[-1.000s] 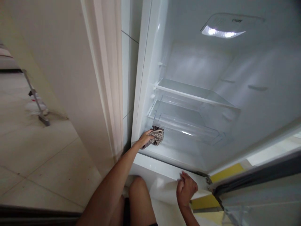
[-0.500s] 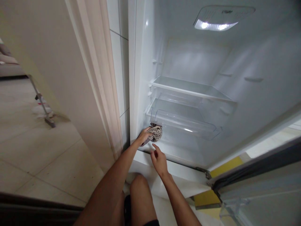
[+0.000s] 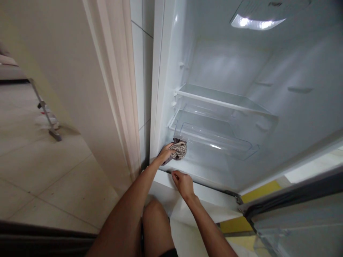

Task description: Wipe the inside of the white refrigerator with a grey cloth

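Observation:
Low in the open fridge point(image 3: 209, 175), by its left wall, my left hand point(image 3: 165, 153) is closed on a bunched, grey-and-beige patterned cloth point(image 3: 180, 149). The cloth lies just under the left end of a clear plastic drawer point(image 3: 214, 141). My right hand point(image 3: 183, 182) is curled, fingers drawn in, at the fridge's front bottom edge, a little below and right of the cloth. Whether its fingers hold anything small is hidden.
Above the drawer sits a glass shelf point(image 3: 222, 98), and a lit lamp point(image 3: 257, 23) is higher up. The fridge door point(image 3: 300, 221) stands open at the right. A wooden door frame point(image 3: 115, 85) is close on the left, with a broom point(image 3: 55, 135) beyond.
My right hand has curled its fingers in and dropped slightly, away from the cloth. The left hand stays on the cloth. The whole view has shifted a little.

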Demonstrator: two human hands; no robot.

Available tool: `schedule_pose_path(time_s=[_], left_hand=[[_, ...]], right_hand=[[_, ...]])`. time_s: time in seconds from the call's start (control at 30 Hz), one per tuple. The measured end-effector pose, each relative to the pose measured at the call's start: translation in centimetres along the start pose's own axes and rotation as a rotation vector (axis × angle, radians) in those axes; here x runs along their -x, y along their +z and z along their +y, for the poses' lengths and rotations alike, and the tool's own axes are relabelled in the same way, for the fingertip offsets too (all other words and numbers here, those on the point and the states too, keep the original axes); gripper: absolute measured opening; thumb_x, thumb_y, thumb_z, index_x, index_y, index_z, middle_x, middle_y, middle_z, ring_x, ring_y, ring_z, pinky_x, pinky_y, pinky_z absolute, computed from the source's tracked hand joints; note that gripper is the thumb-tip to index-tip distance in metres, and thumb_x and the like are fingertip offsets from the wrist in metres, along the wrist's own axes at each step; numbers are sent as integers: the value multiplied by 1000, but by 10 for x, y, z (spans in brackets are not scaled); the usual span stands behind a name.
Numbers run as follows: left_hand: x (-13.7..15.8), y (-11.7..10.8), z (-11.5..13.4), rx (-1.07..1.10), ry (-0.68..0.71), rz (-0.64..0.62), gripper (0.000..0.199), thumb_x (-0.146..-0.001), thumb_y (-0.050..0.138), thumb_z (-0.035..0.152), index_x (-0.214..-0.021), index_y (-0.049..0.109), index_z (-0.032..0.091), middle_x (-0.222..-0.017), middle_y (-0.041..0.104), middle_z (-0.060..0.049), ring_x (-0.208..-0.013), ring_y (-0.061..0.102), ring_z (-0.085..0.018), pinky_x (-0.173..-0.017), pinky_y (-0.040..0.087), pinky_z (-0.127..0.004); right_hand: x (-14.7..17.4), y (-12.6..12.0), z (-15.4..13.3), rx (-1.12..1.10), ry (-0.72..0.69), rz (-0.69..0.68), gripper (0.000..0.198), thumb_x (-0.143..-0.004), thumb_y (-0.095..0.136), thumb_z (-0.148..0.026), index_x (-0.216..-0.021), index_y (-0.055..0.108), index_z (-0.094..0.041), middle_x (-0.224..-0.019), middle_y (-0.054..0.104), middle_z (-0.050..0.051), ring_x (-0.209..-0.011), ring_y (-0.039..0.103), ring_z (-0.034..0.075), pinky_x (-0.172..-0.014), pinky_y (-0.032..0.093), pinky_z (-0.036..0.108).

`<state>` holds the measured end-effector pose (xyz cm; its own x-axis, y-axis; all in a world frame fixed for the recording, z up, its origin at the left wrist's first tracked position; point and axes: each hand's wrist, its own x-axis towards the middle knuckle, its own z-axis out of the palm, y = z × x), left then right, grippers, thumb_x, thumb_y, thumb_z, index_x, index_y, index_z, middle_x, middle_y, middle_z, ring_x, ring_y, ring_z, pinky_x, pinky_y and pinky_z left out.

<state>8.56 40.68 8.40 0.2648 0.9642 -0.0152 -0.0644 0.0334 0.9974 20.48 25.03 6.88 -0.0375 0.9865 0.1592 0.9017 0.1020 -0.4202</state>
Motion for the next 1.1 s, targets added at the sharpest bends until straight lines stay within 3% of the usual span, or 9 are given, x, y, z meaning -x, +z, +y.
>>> schedule_pose_path(time_s=[0.1, 0.33, 0.57, 0.83, 1.1], left_hand=[[1, 0, 1, 26, 10, 1, 51, -66, 67, 20, -118, 70, 17, -115, 77, -5, -107, 69, -26, -99, 52, -36], [3, 2, 3, 90, 25, 17, 51, -65, 68, 20, -116, 69, 18, -112, 78, -5, -105, 70, -25, -96, 53, -35], [0, 2, -4, 126, 17, 46, 59, -63, 71, 18, -122, 67, 17, -122, 75, -9, -113, 68, -28, -102, 50, -38], [-1, 1, -5, 166, 21, 55, 55, -61, 73, 19, -116, 70, 19, -116, 77, -7, -111, 69, -27, -99, 51, -37], [-1, 1, -3, 208, 12, 52, 49, -61, 71, 18, -110, 72, 19, -106, 79, -5, -100, 71, -24, -91, 53, -34]], right_hand=[[7, -1, 14, -101, 40, 36, 23, -99, 55, -35, -101, 76, -26, -86, 79, 2, -78, 74, 19, -68, 46, 25], [-17, -6, 3, 43, 52, 3, 34, -99, 57, -39, -130, 69, -32, -96, 81, 4, -86, 76, 22, -73, 49, 27], [-31, 7, -4, 81, 17, 19, 30, -100, 52, -29, -117, 76, -35, -110, 79, 1, -97, 75, 20, -77, 49, 26], [-20, 16, 10, 45, -4, 57, 35, -104, 42, -33, -119, 72, -25, -99, 80, 5, -85, 75, 21, -71, 46, 27], [6, 16, 24, -271, -59, 123, 41, -104, 36, -46, -108, 70, -23, -90, 78, 3, -74, 73, 20, -68, 46, 27]])
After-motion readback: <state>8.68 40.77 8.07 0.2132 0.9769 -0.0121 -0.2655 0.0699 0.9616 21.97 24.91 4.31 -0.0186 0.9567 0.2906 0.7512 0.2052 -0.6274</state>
